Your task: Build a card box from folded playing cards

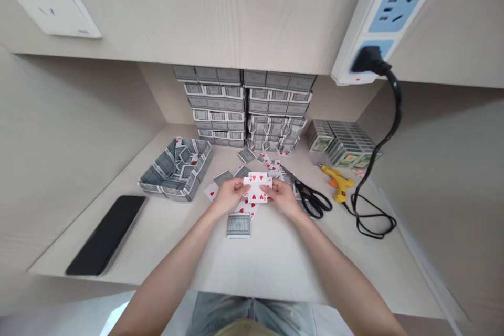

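Observation:
My left hand (228, 194) and my right hand (285, 197) pinch playing cards (258, 192) from both sides, low over the table. An upright heart card lies crosswise over another card, whose ends stick out under my thumbs. Below them, heart cards (246, 209) lie face up on the table. Just nearer to me sits a small square piece folded from cards (238, 226), its grey patterned back showing. Black-handled scissors (313, 198) lie close to the right of my right hand. Other loose cards (246, 155) are scattered behind my hands, some face down.
At left stands a box built of folded cards (185, 189) with loose pieces inside, near a black phone (106, 236). Similar boxes (218, 102) are stacked at the back. Right are packed card decks (346, 142) and a yellow glue gun (339, 184), its cord running to a power strip (397, 8).

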A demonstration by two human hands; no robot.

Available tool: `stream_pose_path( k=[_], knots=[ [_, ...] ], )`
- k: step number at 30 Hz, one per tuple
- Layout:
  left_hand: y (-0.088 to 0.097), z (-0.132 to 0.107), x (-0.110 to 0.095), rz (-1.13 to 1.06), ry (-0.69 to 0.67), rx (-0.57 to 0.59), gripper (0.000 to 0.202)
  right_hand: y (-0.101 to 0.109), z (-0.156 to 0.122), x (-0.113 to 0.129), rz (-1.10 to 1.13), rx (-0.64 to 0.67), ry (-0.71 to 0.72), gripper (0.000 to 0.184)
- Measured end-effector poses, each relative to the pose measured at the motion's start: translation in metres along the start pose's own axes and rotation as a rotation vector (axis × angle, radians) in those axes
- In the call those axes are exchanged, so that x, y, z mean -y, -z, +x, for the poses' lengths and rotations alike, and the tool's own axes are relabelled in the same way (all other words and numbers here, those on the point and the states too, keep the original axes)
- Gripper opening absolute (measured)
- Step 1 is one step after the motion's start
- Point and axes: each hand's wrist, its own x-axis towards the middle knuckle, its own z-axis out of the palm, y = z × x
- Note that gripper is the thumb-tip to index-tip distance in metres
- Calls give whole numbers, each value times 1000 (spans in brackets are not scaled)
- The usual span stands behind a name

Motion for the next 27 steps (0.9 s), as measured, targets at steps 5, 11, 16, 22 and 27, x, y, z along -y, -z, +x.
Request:
stream_pose_path(
  k=[5,11,16,22,27],
  knots=[
    [2,-2,-6,30,21,-1,40,0,1,-3,-12,-19,17,33],
    [9,-11,-20,-58,55,99,38,0,1,-3,1,-7,39,32],
    [11,-15,-21,-69,82,153,35,-1,0,-1,-2,-22,66,30],
    [7,-11,-14,-102,91,131,36,0,-1,-2,-29,-38,95,32],
    [4,-8,-10,-55,82,123,37,0,-1,-3,-160,-96,150,30]
  ],
)
